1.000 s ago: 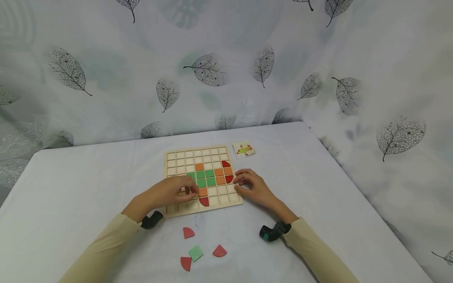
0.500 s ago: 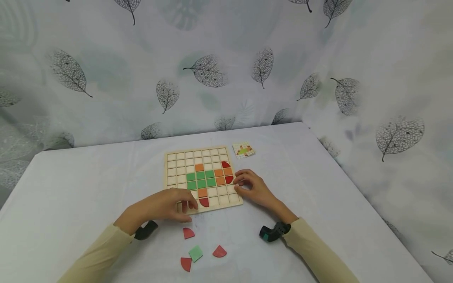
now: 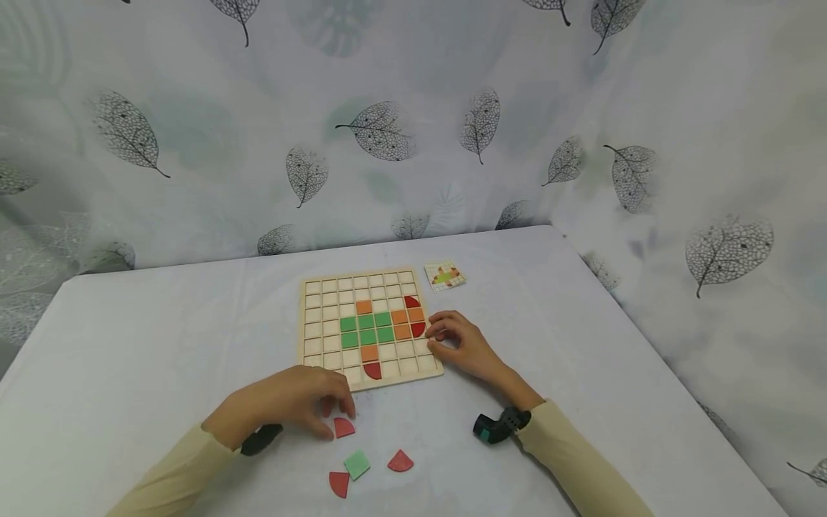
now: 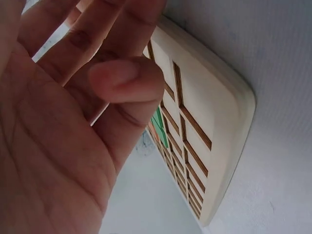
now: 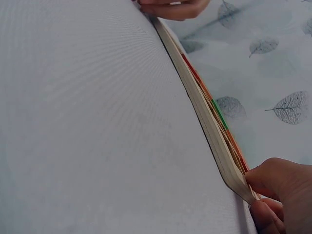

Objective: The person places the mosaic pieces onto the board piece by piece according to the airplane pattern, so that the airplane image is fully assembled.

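My left hand (image 3: 293,402) hovers at the board's near left, fingers loosely bent and fingertips right by a red quarter-circle piece (image 3: 344,427) on the table. Nothing shows between thumb and fingers in the left wrist view. The wooden grid board (image 3: 329,287) holds several green squares (image 3: 367,328), orange squares (image 3: 370,352) and red quarter-circle pieces (image 3: 372,370). At its right edge, my right hand (image 3: 465,348) holds the board, thumb (image 5: 265,178) at the rim and a finger beside it.
Nearer me lie a loose green square (image 3: 357,464) and two more red quarter-circles, one left (image 3: 339,484) and one right (image 3: 400,461). A small pattern card (image 3: 444,275) lies beyond the board's far right corner. A leaf-printed cloth (image 3: 381,136) hangs behind the table.
My left hand has drawn back from over the board toward me, down to the loose red quarter-circle, uncovering the board's left squares. The right hand has stayed at the board's edge.
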